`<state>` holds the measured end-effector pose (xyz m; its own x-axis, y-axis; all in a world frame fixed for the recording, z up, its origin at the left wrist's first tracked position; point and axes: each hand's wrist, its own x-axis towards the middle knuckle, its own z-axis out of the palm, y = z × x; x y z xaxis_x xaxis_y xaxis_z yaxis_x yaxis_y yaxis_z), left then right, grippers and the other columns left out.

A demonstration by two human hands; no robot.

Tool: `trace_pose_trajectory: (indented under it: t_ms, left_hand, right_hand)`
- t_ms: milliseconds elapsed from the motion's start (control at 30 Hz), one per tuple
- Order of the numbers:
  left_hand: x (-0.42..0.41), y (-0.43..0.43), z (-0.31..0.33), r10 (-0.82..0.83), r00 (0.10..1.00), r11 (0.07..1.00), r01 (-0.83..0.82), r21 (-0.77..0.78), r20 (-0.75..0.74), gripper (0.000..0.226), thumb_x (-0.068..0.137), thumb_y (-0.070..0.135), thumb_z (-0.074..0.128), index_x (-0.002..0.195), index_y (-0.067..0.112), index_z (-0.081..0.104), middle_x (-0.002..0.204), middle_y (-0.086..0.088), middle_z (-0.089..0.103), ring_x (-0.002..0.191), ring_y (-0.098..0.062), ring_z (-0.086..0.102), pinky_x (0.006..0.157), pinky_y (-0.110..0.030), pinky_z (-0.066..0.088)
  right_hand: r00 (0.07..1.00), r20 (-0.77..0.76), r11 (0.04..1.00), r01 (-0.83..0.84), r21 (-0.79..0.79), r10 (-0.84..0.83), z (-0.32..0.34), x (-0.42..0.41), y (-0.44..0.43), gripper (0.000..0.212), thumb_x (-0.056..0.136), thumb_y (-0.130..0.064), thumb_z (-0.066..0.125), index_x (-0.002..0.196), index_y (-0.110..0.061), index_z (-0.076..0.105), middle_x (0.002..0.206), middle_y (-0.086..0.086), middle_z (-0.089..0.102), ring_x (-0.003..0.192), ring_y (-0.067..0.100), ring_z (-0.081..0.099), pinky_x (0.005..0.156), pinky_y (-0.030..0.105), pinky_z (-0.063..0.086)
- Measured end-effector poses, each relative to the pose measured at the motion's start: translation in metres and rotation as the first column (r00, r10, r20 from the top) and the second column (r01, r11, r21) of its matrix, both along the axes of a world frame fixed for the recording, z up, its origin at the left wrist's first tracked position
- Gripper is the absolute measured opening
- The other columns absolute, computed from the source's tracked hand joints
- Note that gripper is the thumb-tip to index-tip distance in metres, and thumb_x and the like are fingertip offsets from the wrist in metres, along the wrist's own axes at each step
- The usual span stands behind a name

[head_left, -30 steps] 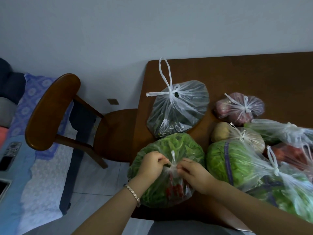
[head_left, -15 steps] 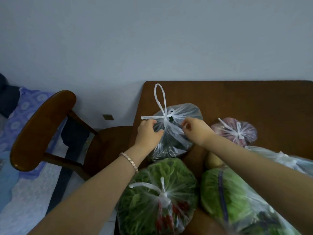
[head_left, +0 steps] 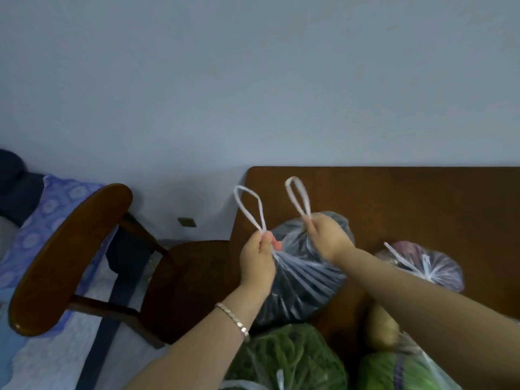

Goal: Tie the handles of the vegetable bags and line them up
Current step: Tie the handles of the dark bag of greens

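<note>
Bedding in a blue pattern lies at the far left edge, and a dark wooden chair stands next to it, at nine o'clock from the table. My left hand, a thin bracelet on its wrist, pinches the base of the left handle loop between thumb and curled fingers, and the loop stands up toward twelve o'clock. The bag of dark vegetables sits near the table's left edge, below and between my two hands, its clear plastic drawn into pleats toward my grip. My right hand grasps the base of the right handle loop the same way. The two loops rise side by side, apart and uncrossed. At six o'clock from this bag lies a bag of leafy greens, just beside it. At three o'clock, past my right forearm, lies a knotted bag with purplish contents. At five o'clock a potato shows under that arm, near a bag of pale green cabbage at the bottom edge.
</note>
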<state>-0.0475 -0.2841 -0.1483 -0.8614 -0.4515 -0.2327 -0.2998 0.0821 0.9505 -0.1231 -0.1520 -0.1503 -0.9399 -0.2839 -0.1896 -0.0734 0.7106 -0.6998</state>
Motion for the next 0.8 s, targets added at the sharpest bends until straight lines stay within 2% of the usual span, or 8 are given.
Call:
trace_pose_trajectory:
  t_ms: [33, 100, 233, 333, 433, 567, 700, 800]
  left_hand:
    - [-0.005, -0.002, 0.001, 0.006, 1.0, 0.999, -0.007, 0.039, 0.005, 0.032, 0.096, 0.019, 0.042, 0.066, 0.019, 0.054, 0.076, -0.004, 0.064, 0.08, -0.02, 0.063, 0.074, -0.028, 0.049]
    - [-0.01, -0.007, 0.004, -0.002, 1.0, 0.999, 0.002, 0.052, 0.01, 0.032, 0.096, 0.019, 0.043, 0.066, 0.019, 0.055, 0.077, -0.005, 0.064, 0.083, -0.021, 0.064, 0.073, -0.027, 0.049]
    - [-0.012, -0.019, 0.012, -0.019, 1.0, 0.997, 0.019, -0.075, 0.002, 0.035, 0.097, 0.02, 0.041, 0.065, 0.017, 0.055, 0.075, -0.002, 0.064, 0.078, -0.016, 0.062, 0.07, -0.023, 0.044]
    - [-0.017, -0.026, 0.019, 0.035, 0.999, 0.996, -0.033, -0.079, 0.03, 0.035, 0.098, 0.024, 0.04, 0.068, 0.015, 0.057, 0.079, -0.001, 0.064, 0.085, -0.017, 0.062, 0.083, -0.03, 0.045]
    - [-0.016, -0.027, 0.02, 0.045, 0.998, 0.995, -0.041, -0.086, 0.044, 0.037, 0.098, 0.025, 0.039, 0.065, 0.015, 0.053, 0.075, -0.003, 0.063, 0.086, -0.023, 0.062, 0.086, -0.034, 0.046]
    - [0.0, -0.025, 0.019, -0.048, 0.999, 0.985, 0.051, -0.163, 0.023, 0.036, 0.097, 0.019, 0.039, 0.062, 0.016, 0.05, 0.063, -0.002, 0.055, 0.069, -0.02, 0.055, 0.071, -0.029, 0.041]
    - [0.023, -0.021, 0.016, -0.194, 0.98, 0.954, 0.197, -0.227, 0.037, 0.036, 0.098, 0.018, 0.036, 0.066, 0.016, 0.05, 0.058, -0.001, 0.047, 0.058, -0.014, 0.046, 0.062, -0.021, 0.037]
    - [0.034, -0.016, 0.011, -0.315, 0.946, 0.92, 0.324, -0.219, 0.075, 0.036, 0.099, 0.022, 0.034, 0.069, 0.02, 0.054, 0.056, 0.003, 0.044, 0.054, -0.013, 0.043, 0.06, -0.026, 0.037]
  right_hand:
    - [0.992, 0.061, 0.987, 0.12, -0.108, -0.114, 0.004, -0.003, 0.005, 0.037, 0.098, -0.03, 0.031, 0.091, -0.007, 0.059, 0.069, 0.001, 0.056, 0.061, 0.013, 0.051, 0.056, 0.025, 0.041]
    - [0.976, 0.1, 0.962, 0.207, -0.178, -0.191, 0.009, -0.004, 0.012, 0.04, 0.099, -0.029, 0.028, 0.08, -0.007, 0.055, 0.058, -0.001, 0.046, 0.053, 0.011, 0.042, 0.053, 0.024, 0.033]
    - [0.966, 0.077, 0.933, 0.259, -0.249, -0.247, 0.013, 0.004, 0.019, 0.041, 0.098, -0.028, 0.029, 0.071, -0.005, 0.05, 0.059, 0.003, 0.044, 0.056, 0.014, 0.041, 0.058, 0.03, 0.036]
    - [0.941, 0.083, 0.89, 0.337, -0.306, -0.328, 0.025, 0.014, 0.027, 0.04, 0.098, -0.027, 0.03, 0.074, -0.004, 0.052, 0.063, 0.004, 0.047, 0.06, 0.013, 0.044, 0.055, 0.022, 0.037]
    - [0.952, 0.106, 0.898, 0.306, -0.317, -0.288, 0.032, 0.036, 0.038, 0.04, 0.098, -0.026, 0.031, 0.076, -0.004, 0.055, 0.067, 0.005, 0.051, 0.065, 0.014, 0.047, 0.058, 0.021, 0.039]
    - [0.95, 0.175, 0.879, 0.307, -0.365, -0.26, 0.032, 0.067, 0.05, 0.04, 0.098, -0.028, 0.032, 0.078, -0.004, 0.057, 0.072, 0.008, 0.053, 0.069, 0.014, 0.048, 0.064, 0.021, 0.039]
    - [0.971, 0.134, 0.904, 0.232, -0.36, -0.196, 0.027, 0.08, 0.055, 0.041, 0.097, -0.03, 0.033, 0.067, -0.012, 0.052, 0.068, 0.004, 0.053, 0.068, 0.015, 0.049, 0.064, 0.023, 0.04]
    - [0.983, 0.044, 0.936, 0.181, -0.302, -0.176, 0.016, 0.082, 0.054, 0.041, 0.097, -0.029, 0.034, 0.069, -0.014, 0.06, 0.081, 0.004, 0.058, 0.079, 0.006, 0.052, 0.075, 0.021, 0.037]
